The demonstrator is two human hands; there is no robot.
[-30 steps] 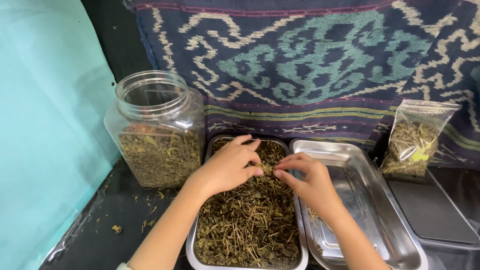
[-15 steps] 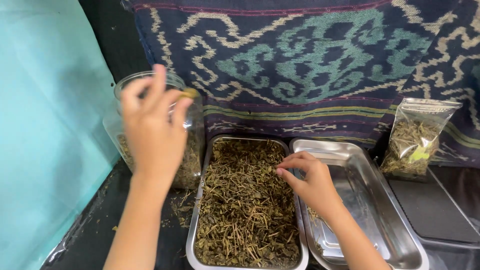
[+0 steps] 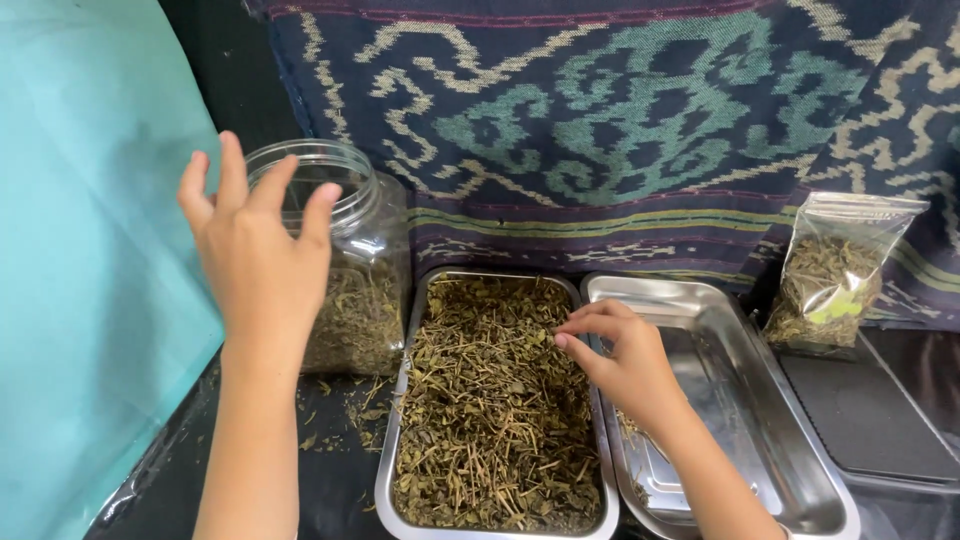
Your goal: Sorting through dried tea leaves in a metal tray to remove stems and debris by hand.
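dried herb leaves and stems [image 3: 495,400] are filling a steel tray [image 3: 392,470] that is sitting on the dark tabletop [image 3: 340,480], between a clear plastic jar [image 3: 375,250] on its left and a second steel tray [image 3: 790,440] touching its right side. the right hand [image 3: 625,355] is resting over the right edge of the filled tray, its fingers [image 3: 580,325] drawn narrow and touching the herbs; whether it is pinching any stem cannot be told. the left hand [image 3: 255,255] is hovering in front of the jar's open mouth with its fingers spread wide and holding nothing. the jar is standing upright and is partly filled with the same herbs. loose bits [image 3: 345,415] are lying scattered on the tabletop beside the jar. a clear bag of herbs [image 3: 835,280] is leaning against the patterned cloth [image 3: 620,120] at the far right, well apart from both hands, just above a flat dark slab [image 3: 865,420].
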